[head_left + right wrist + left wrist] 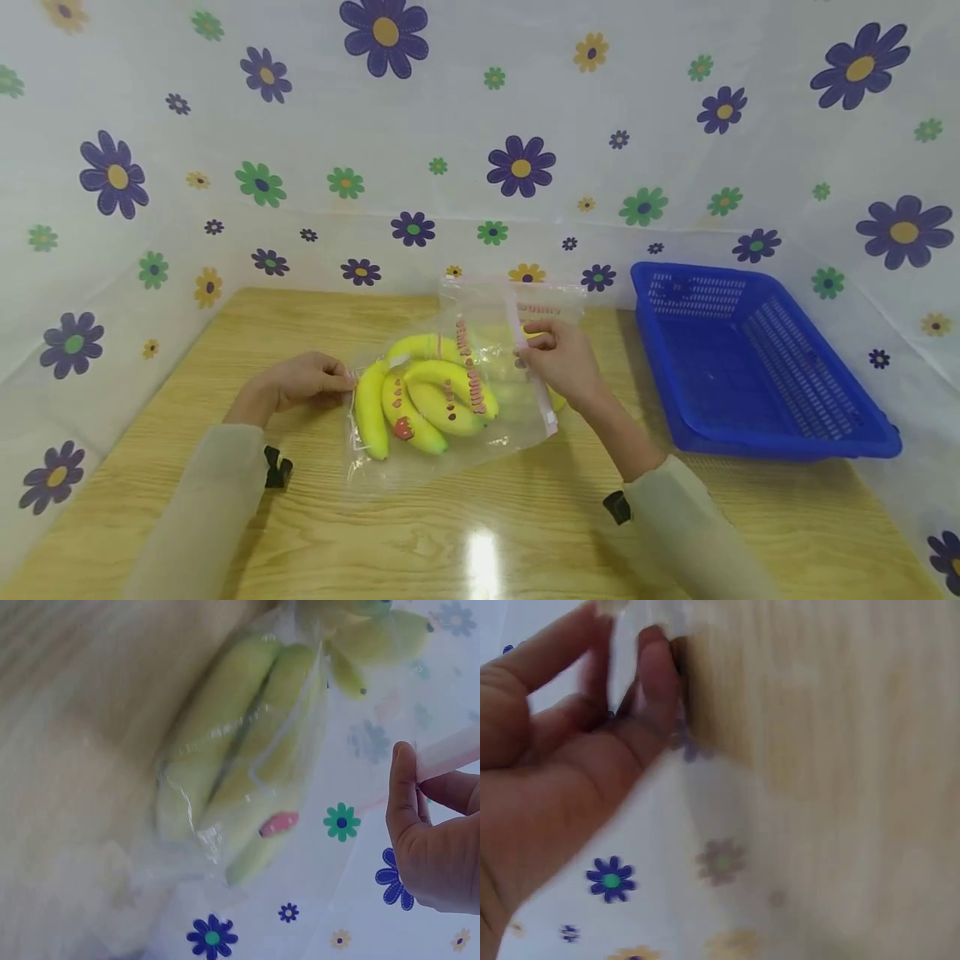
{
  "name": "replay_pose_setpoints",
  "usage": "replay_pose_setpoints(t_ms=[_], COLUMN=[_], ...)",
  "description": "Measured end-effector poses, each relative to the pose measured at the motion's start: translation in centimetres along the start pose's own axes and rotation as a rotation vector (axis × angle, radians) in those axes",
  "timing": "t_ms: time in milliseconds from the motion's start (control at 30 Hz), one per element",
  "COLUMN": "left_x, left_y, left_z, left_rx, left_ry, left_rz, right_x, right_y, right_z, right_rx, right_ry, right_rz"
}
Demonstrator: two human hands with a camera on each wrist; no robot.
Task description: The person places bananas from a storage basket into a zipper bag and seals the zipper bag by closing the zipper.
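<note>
A clear zip bag point(480, 454) with red print holds several yellow bananas point(442, 408) with greenish tips, low over the wooden table in the head view. My left hand point(315, 382) pinches its left edge; in the left wrist view that hand point(577, 742) has thumb and fingertips together at the top, the bag barely showing. At the opposite end, my right hand point(564, 362) pinches the pink zip strip point(546, 408), which also shows in the right wrist view between thumb and finger. More clear bag with a pink top point(480, 283) and more yellow fruit lie behind it.
A blue plastic basket point(660, 358) with slotted sides stands on the right of the wooden table point(315, 533). White sheeting with printed flowers point(450, 108) encloses the table at the back and sides. A black clip point(277, 468) juts from the left sleeve.
</note>
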State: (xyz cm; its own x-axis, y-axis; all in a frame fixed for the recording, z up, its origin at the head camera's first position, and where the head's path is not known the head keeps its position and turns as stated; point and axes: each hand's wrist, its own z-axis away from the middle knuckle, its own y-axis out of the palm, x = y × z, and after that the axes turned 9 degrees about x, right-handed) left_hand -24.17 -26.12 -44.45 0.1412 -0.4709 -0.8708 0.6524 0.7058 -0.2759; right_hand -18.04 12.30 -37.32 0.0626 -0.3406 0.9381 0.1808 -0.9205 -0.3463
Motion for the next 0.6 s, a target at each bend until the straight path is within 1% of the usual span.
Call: replay_pose_setpoints(t_ms=[67,133,200,267,300,400,467,533,600], left_x=[0.3,0.6,0.7,0.5,0.3,-0.1,-0.3,-0.4,-0.6], left_y=[0.2,0.4,0.6,0.7,0.8,1.1,1.3,1.6,2.0], left_z=[-0.1,-0.3,-0.4,-0.5,-0.5,-0.4,-0.3,-0.2,-0.2], left_rx=[-0.021,-0.049,-0.066,-0.043,-0.014,0.099,0.159,0.191,0.198], left_ry=[0.074,0.146,0.194,0.213,0.217,0.203,0.185,0.172,0.161], left_rz=[0.065,0.185,0.291,0.346,0.368,0.334,0.284,0.198,0.114], right_x=[0.4,0.8,1.3,2.0,2.2,3.2,3.8,4.5,5.2], right_y=[-0.6,-1.2,-1.8,-2.3,-2.5,-3.0,-3.3,-3.5,-3.6], right_z=[-0.4,-0.9,-1.2,-1.3,-1.4,-1.4,-1.4,-1.5,-1.6], right_rx=[-0.001,0.001,0.003,0.01,0.008,-0.003,-0.015,-0.015,-0.013], right_ry=[-0.009,-0.007,-0.001,0.02,0.025,0.02,0.012,-0.001,-0.006], right_rz=[0.051,0.095,0.128,0.164,0.183,0.246,0.293,0.332,0.373])
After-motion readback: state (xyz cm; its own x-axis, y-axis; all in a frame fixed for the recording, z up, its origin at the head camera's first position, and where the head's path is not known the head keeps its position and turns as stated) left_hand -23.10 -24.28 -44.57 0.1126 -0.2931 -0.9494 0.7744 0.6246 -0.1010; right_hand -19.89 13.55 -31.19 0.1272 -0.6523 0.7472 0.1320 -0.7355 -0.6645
